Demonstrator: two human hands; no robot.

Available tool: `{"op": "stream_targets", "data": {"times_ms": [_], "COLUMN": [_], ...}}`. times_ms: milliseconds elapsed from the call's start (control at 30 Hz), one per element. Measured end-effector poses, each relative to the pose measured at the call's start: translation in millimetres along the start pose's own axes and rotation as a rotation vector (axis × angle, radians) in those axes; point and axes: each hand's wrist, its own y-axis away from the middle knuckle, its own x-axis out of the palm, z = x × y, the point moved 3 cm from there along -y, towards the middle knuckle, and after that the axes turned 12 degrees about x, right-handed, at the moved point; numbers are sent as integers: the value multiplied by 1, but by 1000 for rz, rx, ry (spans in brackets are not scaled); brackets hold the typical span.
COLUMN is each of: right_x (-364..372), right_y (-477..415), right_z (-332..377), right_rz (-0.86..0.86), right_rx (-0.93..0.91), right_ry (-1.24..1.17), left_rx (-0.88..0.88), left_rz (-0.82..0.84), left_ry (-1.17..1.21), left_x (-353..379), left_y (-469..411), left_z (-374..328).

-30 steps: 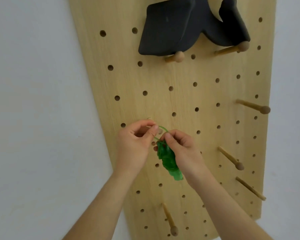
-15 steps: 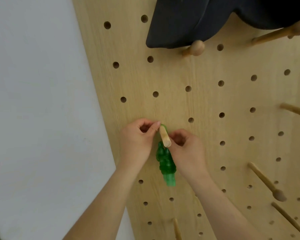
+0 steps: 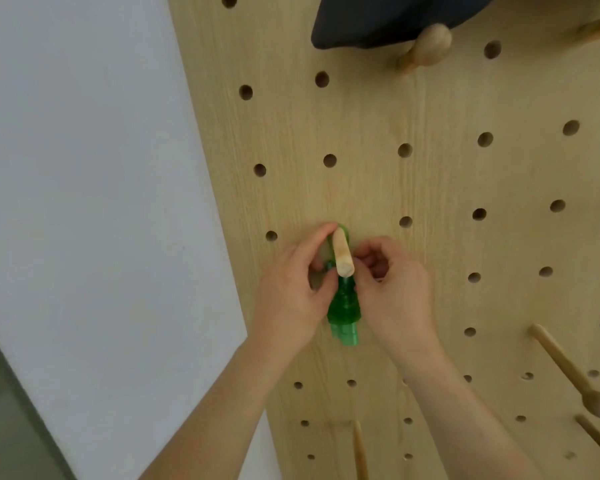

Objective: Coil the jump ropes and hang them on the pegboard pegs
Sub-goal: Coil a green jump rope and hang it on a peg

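The pegboard (image 3: 413, 188) now fills most of the view, closer than a second ago, with pale wall (image 3: 84, 168) to its left. At the top edge a dark fabric item (image 3: 378, 19) hangs over a knobbed peg (image 3: 426, 43).

Both hands stay low on the board. A second ago they held the loop (image 3: 344, 231) of the green jump rope (image 3: 343, 306) open in front of the plain peg (image 3: 342, 252). Half a second ago it had slipped over the tip. Now it lies right back at the peg's root, against the board, and the coiled bundle hangs straight down below the peg between the two hands.

The left hand (image 3: 291, 299) has its forefinger on the loop at the root and its thumb against the top of the bundle, so its grip pinches the rope. The right hand (image 3: 395, 292) has curled fingers just beside the peg's tip. The peg hides the contact, so I cannot tell whether its grip holds the rope or merely sits next to it.

By my reading, this rope is as good as hung. What remains is to let go and see that the loop stays seated and the coil holds together. No other ropes show here.
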Motion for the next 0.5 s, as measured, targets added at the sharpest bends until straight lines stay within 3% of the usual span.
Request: {"op": "stream_targets", "data": {"times_ms": [200,333,500], "right_x": [-22,-12,37], "right_y": [34,68,113], "right_z": [-8,-16,-13], "right_rz": [70,449,964], "right_rx": [-62,7,-40], "right_ry": [-36,-13,217], "left_rx": [-81,-196,-403], "left_rz": [-111,-63,-2], "left_ry": [119,235,243], "left_x": [-13,-33,-70], "left_y": [30,81,163], "left_z": [-10,-14,-11]}}
